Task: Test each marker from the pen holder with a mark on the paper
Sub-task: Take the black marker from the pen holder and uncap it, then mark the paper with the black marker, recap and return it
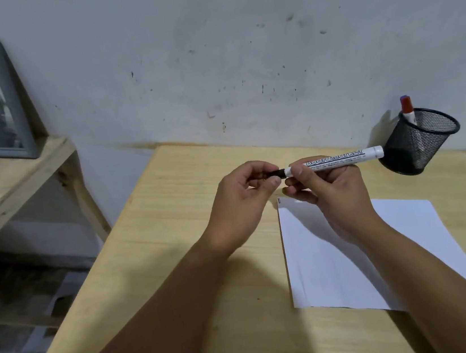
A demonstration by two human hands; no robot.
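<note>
Left hand (243,195) and right hand (328,190) bare; forearms seemingly sleeveless; no rings or watch.

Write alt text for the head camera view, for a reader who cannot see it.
Above a wooden table, the right hand holds a white marker level while the left hand grips its black cap. A sheet of paper lies below, and a mesh pen holder holds a red-capped marker.

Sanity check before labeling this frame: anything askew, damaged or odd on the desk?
Nothing stands out. The pen holder only looks tilted, likely from the wide lens, with one red-capped marker inside. The paper lies flat and undamaged. Both hands hold the marker above it, left hand on the black cap.
</note>
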